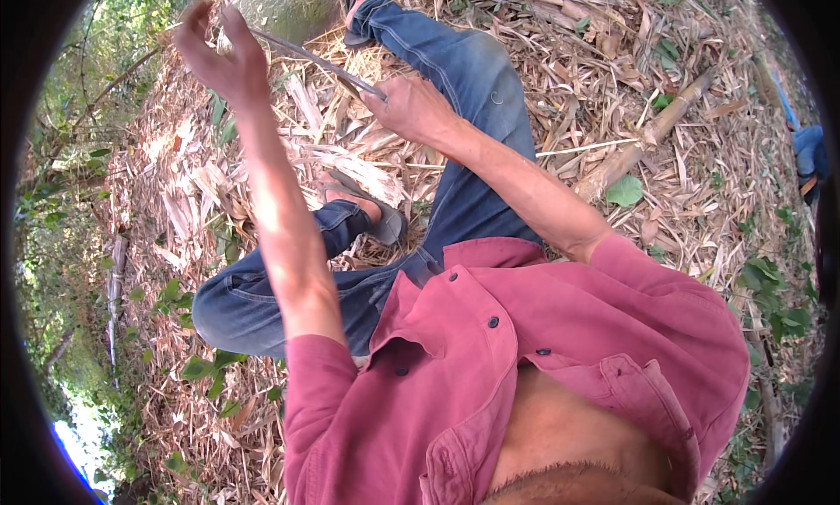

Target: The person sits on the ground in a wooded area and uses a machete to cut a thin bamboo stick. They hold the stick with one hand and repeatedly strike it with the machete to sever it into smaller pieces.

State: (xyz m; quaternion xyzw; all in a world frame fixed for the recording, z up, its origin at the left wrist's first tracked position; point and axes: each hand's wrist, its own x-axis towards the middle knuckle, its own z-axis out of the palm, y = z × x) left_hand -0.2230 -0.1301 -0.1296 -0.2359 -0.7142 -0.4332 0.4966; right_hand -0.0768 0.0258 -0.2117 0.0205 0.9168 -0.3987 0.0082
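I sit on ground strewn with dry bamboo leaves, in blue jeans (477,76) and a red shirt (542,347). A thin grey-brown strip (319,63) runs slanting between my two hands. My left hand (214,54) is raised at the upper left, with its fingers pinching the strip's far end. My right hand (407,107) is closed around the strip's near end, just above my right thigh. Whether the right hand also holds a blade is hidden by the fingers.
A cut bamboo pole (643,142) lies on the leaf litter to the right, with a green leaf (626,190) beside it. My sandalled feet (372,216) rest on the litter. A mossy trunk (289,6) stands ahead. Something blue (809,150) shows at the right edge.
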